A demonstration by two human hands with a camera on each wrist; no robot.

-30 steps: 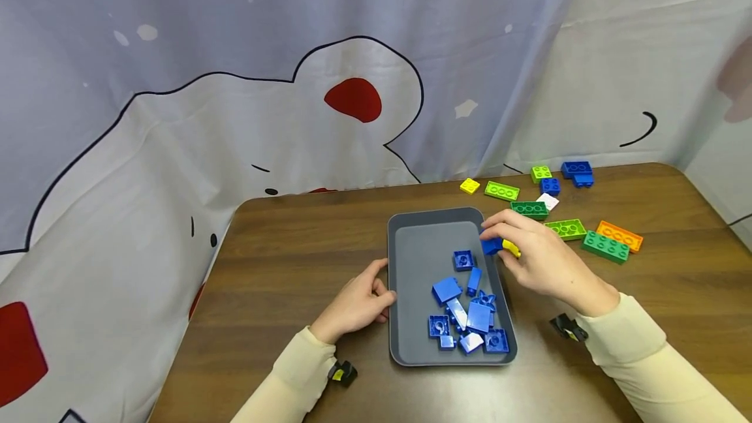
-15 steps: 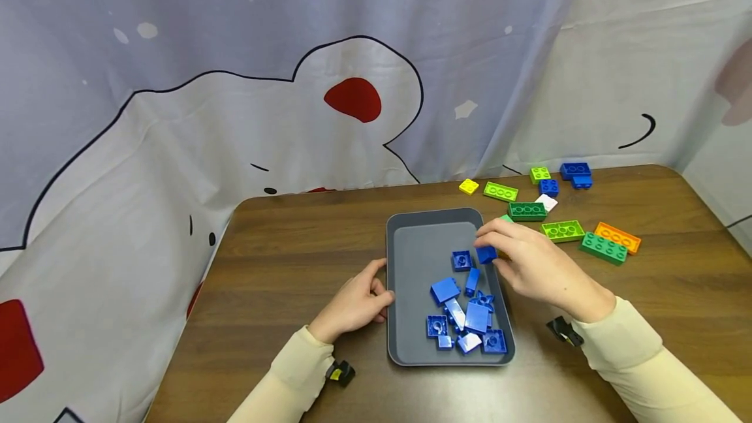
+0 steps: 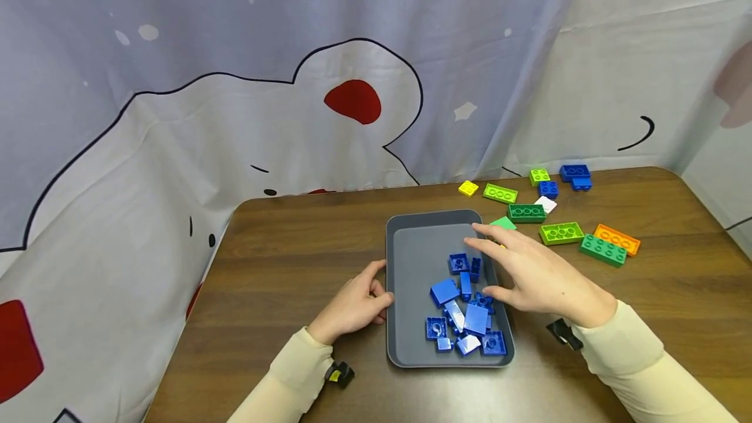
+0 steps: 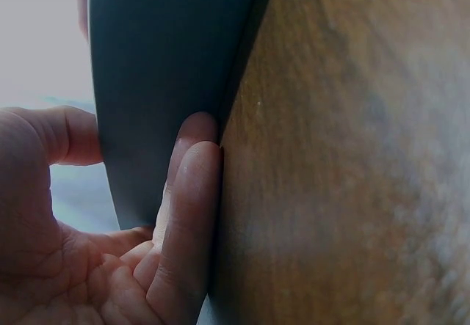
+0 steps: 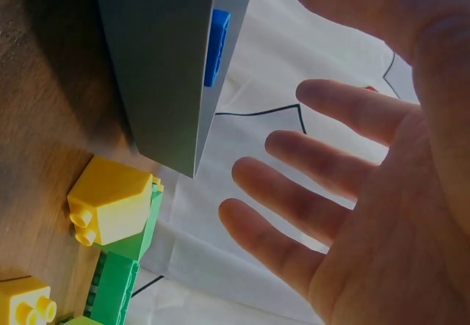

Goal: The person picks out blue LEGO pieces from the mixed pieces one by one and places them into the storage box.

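A grey tray (image 3: pixel 414 305) holds several blue toy building bricks (image 3: pixel 444 292), most of them in its right and near part. My left hand (image 3: pixel 352 305) grips the tray's left edge; in the left wrist view its thumb (image 4: pixel 73 136) meets the rim while the fingers press the outer wall. Over the tray's right edge my right hand (image 3: pixel 540 273) hovers with spread fingers, holding nothing. A small dark blue brick (image 3: pixel 475 268) lies in the tray below it. The right wrist view shows the open palm (image 5: pixel 389 222) beside the tray wall (image 5: pixel 158 68).
Right of the tray lie a dark green brick (image 3: pixel 527 213), lime bricks (image 3: pixel 561 234), an orange brick (image 3: pixel 617 240), a white piece (image 3: pixel 546 205) and blue bricks (image 3: pixel 574 172). A yellow brick (image 5: pixel 114 200) stands close to the tray's outer side. A curtain (image 3: pixel 294 136) hangs behind the table.
My right hand has brought a blue brick over the tray's right edge and let it go; it now lies inside. Its fingers have spread. The left hand stays on the tray.
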